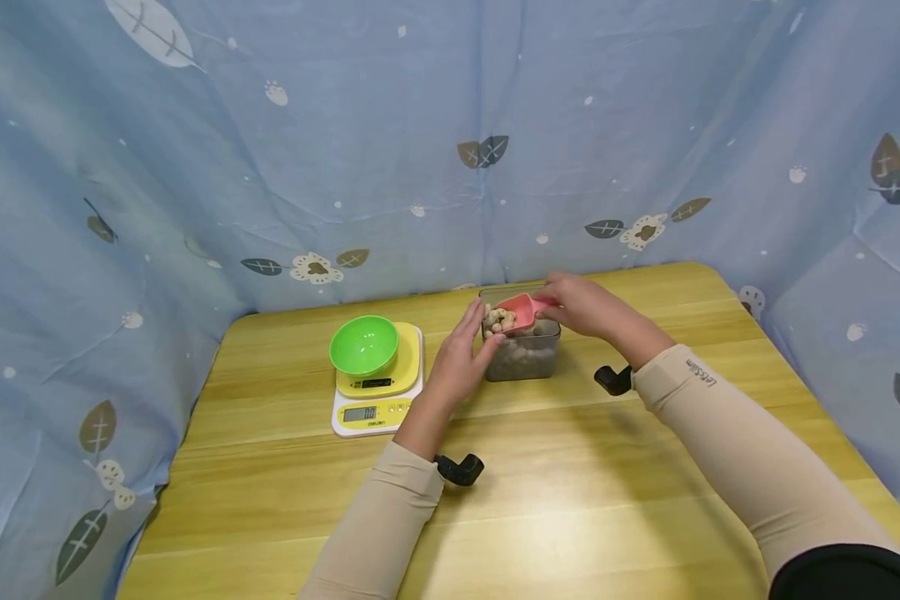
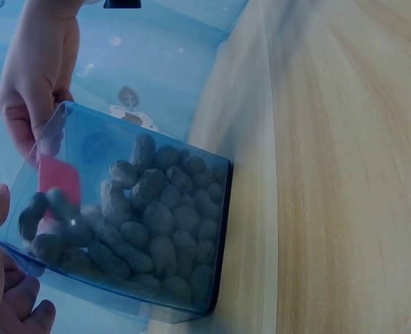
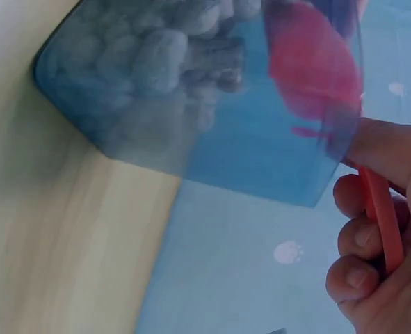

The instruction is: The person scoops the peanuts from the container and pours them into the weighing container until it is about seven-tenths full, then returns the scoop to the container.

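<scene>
A clear, dark-tinted plastic container [image 1: 523,368] holding unshelled peanuts [image 2: 160,219] stands upright on the table. My right hand [image 1: 581,307] grips the handle of a pink scoop [image 1: 522,309], whose bowl is inside the container near its rim, among the peanuts. In the right wrist view, fingers [image 3: 361,236] curl round the scoop's handle outside the wall. My left hand [image 1: 456,362] holds the container at its near left corner, thumb at the front and fingers along the left side. Peanuts also lie at the scoop's edge, by the left hand.
Left of the container, a green bowl [image 1: 363,346] sits on a yellow and white kitchen scale [image 1: 375,412] with a small display. Black wrist cameras are on both arms. A blue patterned curtain [image 1: 420,125] hangs behind and beside the wooden table [image 1: 540,533].
</scene>
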The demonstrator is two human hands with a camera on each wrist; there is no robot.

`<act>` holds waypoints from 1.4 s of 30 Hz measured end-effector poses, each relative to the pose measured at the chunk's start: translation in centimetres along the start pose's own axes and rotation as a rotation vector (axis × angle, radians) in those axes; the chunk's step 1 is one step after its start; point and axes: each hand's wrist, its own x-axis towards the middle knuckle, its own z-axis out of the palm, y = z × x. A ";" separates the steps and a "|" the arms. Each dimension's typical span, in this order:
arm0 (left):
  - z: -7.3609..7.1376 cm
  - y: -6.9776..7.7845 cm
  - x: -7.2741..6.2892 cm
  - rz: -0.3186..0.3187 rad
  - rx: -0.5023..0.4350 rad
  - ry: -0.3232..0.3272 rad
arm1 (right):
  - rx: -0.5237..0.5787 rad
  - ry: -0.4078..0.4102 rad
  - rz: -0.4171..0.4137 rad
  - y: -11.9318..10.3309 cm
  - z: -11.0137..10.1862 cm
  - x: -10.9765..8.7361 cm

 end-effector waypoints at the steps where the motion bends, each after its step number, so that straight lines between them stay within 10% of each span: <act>1: 0.0 0.0 0.0 0.001 -0.002 0.001 | 0.009 0.007 0.005 0.1 0.0 0.0; 17: 0.0 0.2 -0.2 -0.015 0.012 -0.009 | 0.022 0.043 -0.107 1.4 0.0 -0.2; 42: 0.2 0.0 -0.1 -0.009 -0.022 -0.011 | 0.123 0.010 0.084 0.1 0.7 -0.9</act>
